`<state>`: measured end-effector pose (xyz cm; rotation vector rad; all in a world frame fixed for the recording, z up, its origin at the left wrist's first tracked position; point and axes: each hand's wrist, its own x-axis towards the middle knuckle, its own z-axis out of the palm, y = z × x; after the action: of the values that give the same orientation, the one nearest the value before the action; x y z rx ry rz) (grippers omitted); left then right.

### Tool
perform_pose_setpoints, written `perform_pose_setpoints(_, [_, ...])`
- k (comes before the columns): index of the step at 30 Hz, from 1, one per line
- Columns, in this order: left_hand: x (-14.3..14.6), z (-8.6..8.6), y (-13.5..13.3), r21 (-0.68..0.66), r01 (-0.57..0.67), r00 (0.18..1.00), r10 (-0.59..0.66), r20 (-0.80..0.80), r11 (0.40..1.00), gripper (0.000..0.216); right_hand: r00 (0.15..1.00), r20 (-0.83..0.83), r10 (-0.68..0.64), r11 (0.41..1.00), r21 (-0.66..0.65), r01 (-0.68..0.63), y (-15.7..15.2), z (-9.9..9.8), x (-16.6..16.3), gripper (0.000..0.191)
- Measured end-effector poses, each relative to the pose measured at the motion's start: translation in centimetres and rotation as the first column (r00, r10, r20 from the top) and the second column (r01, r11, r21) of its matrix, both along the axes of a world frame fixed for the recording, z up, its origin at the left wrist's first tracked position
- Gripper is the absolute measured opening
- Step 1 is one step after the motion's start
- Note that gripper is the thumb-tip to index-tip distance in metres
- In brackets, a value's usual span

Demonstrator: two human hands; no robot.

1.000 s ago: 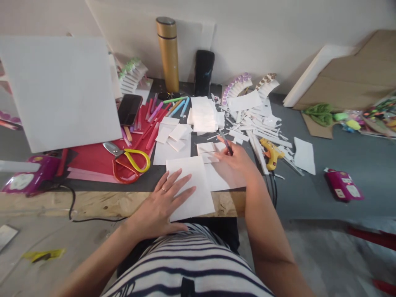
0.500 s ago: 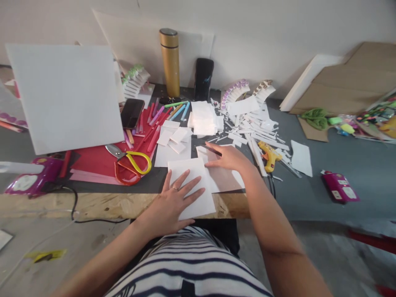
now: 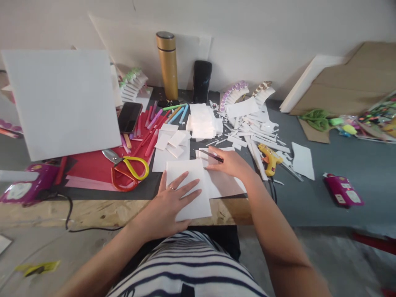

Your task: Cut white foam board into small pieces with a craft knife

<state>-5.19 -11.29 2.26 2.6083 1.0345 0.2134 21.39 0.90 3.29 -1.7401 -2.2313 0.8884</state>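
My left hand [image 3: 175, 198] lies flat with its fingers spread on a white rectangular sheet [image 3: 192, 173], which reaches the table's front edge. A second white sheet [image 3: 225, 185] lies partly beneath it, to the right. Over that second sheet my right hand [image 3: 230, 163] is closed around a slim dark pen-like tool [image 3: 213, 156], its tip pointing left; whether it is a pen or a craft knife I cannot tell. Just beyond the left hand, small white cut pieces [image 3: 176, 140] rest on another white sheet [image 3: 157, 162].
Orange-and-yellow-handled scissors [image 3: 125, 165] lie on red sheets [image 3: 89, 169] at left. A large white board [image 3: 62, 103] stands behind them. White strips [image 3: 256, 128] and a yellow glue gun [image 3: 270, 159] are at right. Further back stand a gold flask [image 3: 167, 68] and a dark phone [image 3: 202, 80].
The camera view has shifted slightly, so the table sits a little lower in the picture. Both hands keep nearly the same pose on the sheets.
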Motion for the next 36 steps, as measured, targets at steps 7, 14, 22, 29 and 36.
perform_pose_setpoints(7, [-0.6, -0.1, -1.0, 0.014, 0.063, 0.998, -0.063, 0.013, 0.998, 0.072, 0.999, -0.004, 0.051, 0.998, -0.024, -0.051, 0.6, -0.1, 0.1, 0.084])
perform_pose_setpoints(14, [0.0, -0.4, -0.7, 0.030, 0.042, 0.997, -0.044, 0.058, 0.999, 0.072, 0.995, 0.042, 0.087, 0.996, 0.016, -0.088, 0.0, 0.1, 0.0, 0.076])
perform_pose_setpoints(22, [-0.3, -0.5, -1.2, 0.032, 0.059, 0.998, -0.059, 0.023, 0.998, 0.077, 0.990, -0.051, 0.132, 0.989, 0.078, -0.128, -0.9, -0.5, 0.9, 0.035])
perform_pose_setpoints(29, [-0.4, -0.4, -1.5, 0.032, 0.051, 0.998, -0.052, 0.025, 0.998, 0.076, 0.986, 0.083, 0.141, 0.988, 0.049, -0.146, -1.8, 0.5, 1.5, 0.027])
perform_pose_setpoints(36, [1.3, -0.5, -1.7, 0.019, -0.004, 0.999, 0.003, 0.048, 1.000, 0.067, 0.972, 0.137, -0.190, 0.950, 0.275, 0.147, -0.9, 2.3, 3.8, 0.031])
